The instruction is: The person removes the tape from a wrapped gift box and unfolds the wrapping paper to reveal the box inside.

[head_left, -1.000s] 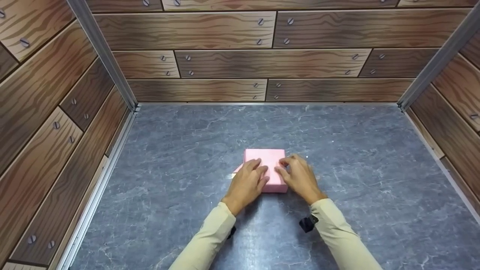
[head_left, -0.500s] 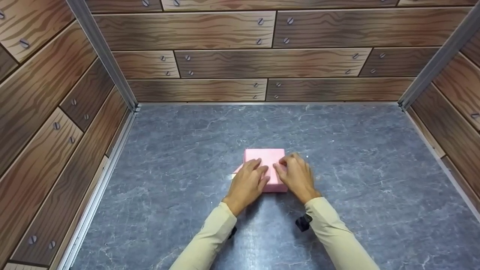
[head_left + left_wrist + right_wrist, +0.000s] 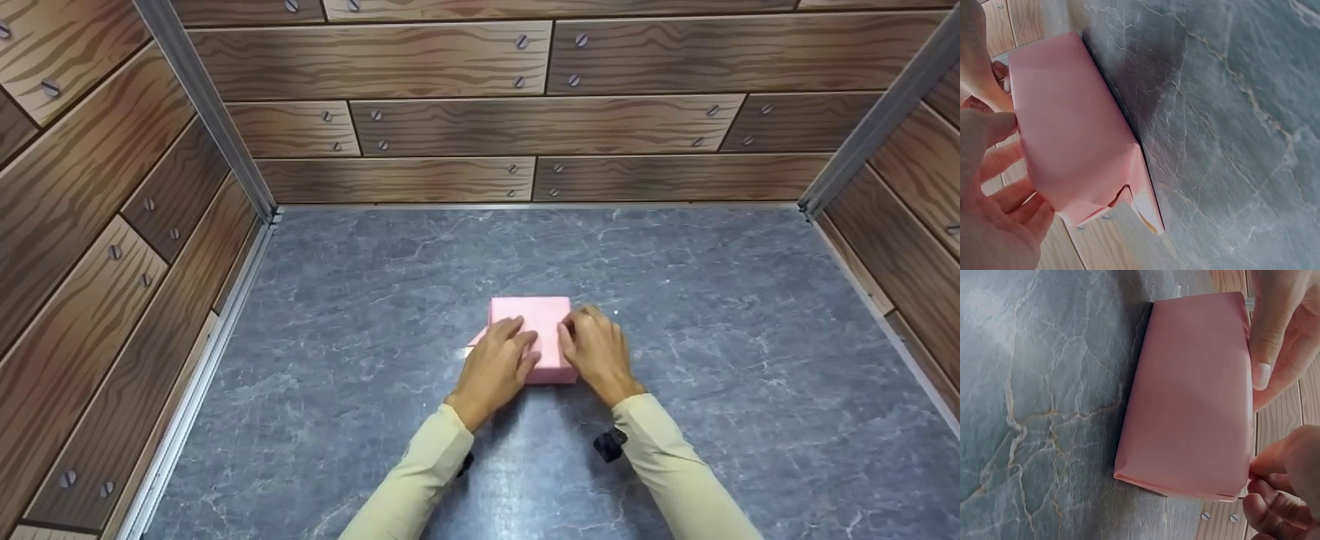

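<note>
Wood-plank patterning covers the far wall (image 3: 442, 60), left wall (image 3: 90, 187) and right wall (image 3: 911, 225) around a gray, marble-veined tabletop (image 3: 360, 300), with a left metal post (image 3: 214, 112) and right metal post (image 3: 882, 112) at the far corners.

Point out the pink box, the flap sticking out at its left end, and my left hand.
Pink box (image 3: 1188, 399): right wrist view, middle of the side facing the camera.
Flap (image 3: 1143, 194): left wrist view, middle of its pink surface.
Left hand (image 3: 491, 367): head view, back of the hand.
</note>
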